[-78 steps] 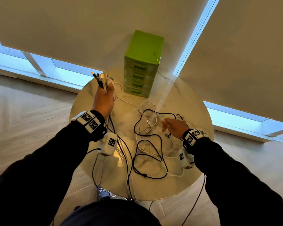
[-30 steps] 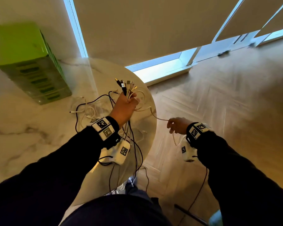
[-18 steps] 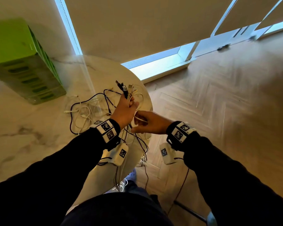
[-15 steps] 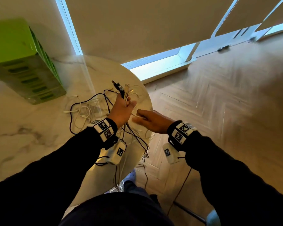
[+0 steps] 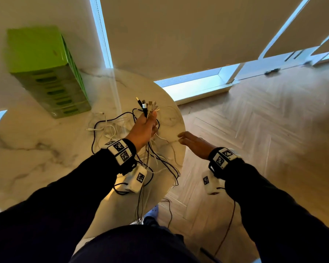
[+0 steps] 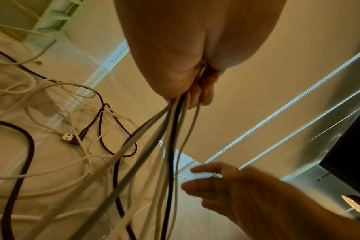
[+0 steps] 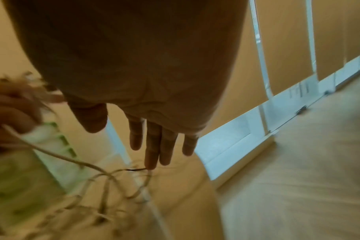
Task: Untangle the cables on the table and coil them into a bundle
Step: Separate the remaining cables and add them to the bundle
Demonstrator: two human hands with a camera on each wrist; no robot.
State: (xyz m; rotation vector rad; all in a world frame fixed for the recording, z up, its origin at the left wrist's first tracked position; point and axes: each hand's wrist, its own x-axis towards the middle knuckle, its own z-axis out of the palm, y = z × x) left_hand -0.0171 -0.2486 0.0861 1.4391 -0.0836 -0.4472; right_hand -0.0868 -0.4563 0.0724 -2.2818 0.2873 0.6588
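With cable ends gathered, the step in hand looks like combing strands free. Right hand point(image 5: 195, 144): fingers straight, grasping nothing, just right of the hanging strands, past the table point(image 5: 36, 149) edge. Left hand point(image 5: 144, 128): clenched round the cables point(image 5: 150, 154), plugs point(image 5: 147, 106) sticking up; slack trails down and loops on the marble. Green drawers point(image 5: 46, 73) behind. Next: right hand likely pinches one strand, draws it clear.

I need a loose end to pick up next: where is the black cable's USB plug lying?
In the left wrist view, the USB plug lies on the marble table, left of the strands hanging from the left hand, among white cables.
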